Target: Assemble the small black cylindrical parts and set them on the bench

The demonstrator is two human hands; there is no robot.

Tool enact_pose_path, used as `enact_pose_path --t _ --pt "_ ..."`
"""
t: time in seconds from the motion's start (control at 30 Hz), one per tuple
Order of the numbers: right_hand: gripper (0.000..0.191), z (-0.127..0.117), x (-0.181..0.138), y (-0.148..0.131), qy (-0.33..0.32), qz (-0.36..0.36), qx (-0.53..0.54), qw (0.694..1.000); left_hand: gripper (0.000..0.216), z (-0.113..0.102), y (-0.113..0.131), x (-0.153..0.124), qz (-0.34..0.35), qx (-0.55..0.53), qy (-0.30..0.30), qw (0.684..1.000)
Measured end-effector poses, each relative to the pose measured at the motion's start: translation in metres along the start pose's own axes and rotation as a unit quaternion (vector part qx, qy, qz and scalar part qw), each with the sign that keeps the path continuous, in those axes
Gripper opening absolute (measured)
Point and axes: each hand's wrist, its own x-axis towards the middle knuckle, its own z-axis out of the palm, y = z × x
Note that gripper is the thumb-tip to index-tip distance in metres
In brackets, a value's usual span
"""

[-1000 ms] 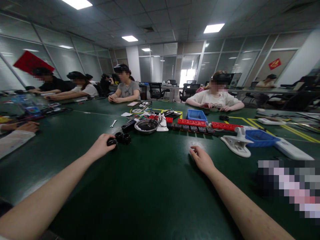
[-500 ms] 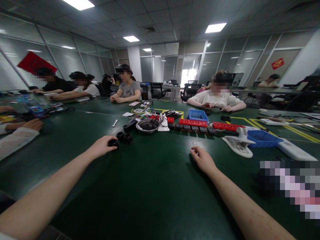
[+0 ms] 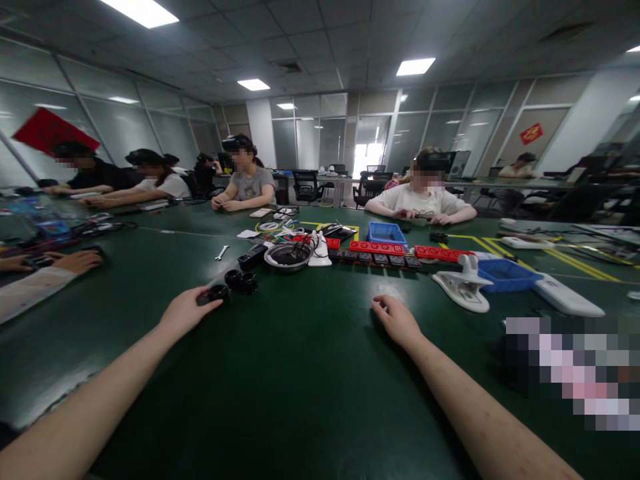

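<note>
My left hand (image 3: pixel 186 311) lies on the green table (image 3: pixel 310 373), its fingertips closed on a small black round part (image 3: pixel 219 292). Two more black round parts (image 3: pixel 241 281) sit touching each other just beyond it. My right hand (image 3: pixel 399 320) rests on the table to the right, fingers curled under, with nothing visible in them. Both forearms stretch forward from the near edge.
Beyond the parts are a metal bowl (image 3: pixel 289 256), a small wrench (image 3: pixel 221 252), red power strips (image 3: pixel 381 247), two blue trays (image 3: pixel 385 233) (image 3: pixel 506 275) and a white clamp-like stand (image 3: pixel 463 288). Another person's hand (image 3: pixel 75 261) rests at the left. Several people sit around the table.
My left hand has drawn back a little, so the black part now shows at its fingertips instead of under the palm. The view shifted slightly; my right hand stayed put.
</note>
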Motion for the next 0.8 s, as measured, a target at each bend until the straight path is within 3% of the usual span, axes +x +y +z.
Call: enact_pose_path --t 0.1,0.33,0.37,0.43,0.5,0.57,0.63,0.7,0.8 --pt "0.032 0.0 0.0 0.0 0.002 -0.006 0.008 1.0 0.066 -0.001 -0.001 0.005 -0.023 -0.03 -0.052 0.998" --pt "0.034 0.001 -0.002 0.002 0.027 0.007 0.028 0.999 0.068 -0.006 0.004 0.0 0.008 0.003 -0.058 0.998" --pt "0.035 0.0 -0.002 0.002 0.048 0.011 0.034 0.998 0.071 -0.008 0.007 -0.004 0.003 0.03 -0.036 0.999" --pt "0.03 -0.001 -0.003 0.002 0.1 0.008 0.045 0.994 0.072 -0.011 0.017 -0.013 0.006 0.104 0.081 0.991" --pt "0.031 -0.006 -0.003 -0.002 0.131 0.009 0.047 0.99 0.057 -0.01 0.033 -0.022 0.108 0.131 0.16 0.972" --pt "0.047 -0.018 -0.003 -0.013 0.139 0.022 0.064 0.988 0.048 -0.003 0.059 -0.03 0.243 0.081 0.141 0.956" --pt "0.051 -0.039 -0.002 -0.029 0.154 0.032 0.13 0.979 0.054 0.01 0.092 -0.039 0.344 0.01 0.074 0.936" --pt "0.039 -0.072 -0.001 -0.046 0.198 -0.002 0.218 0.956 0.061 0.026 0.129 -0.047 0.393 -0.039 -0.001 0.919" --pt "0.055 -0.132 -0.001 -0.052 0.257 -0.015 0.26 0.931 0.062 0.053 0.177 -0.056 0.45 -0.045 -0.096 0.887"
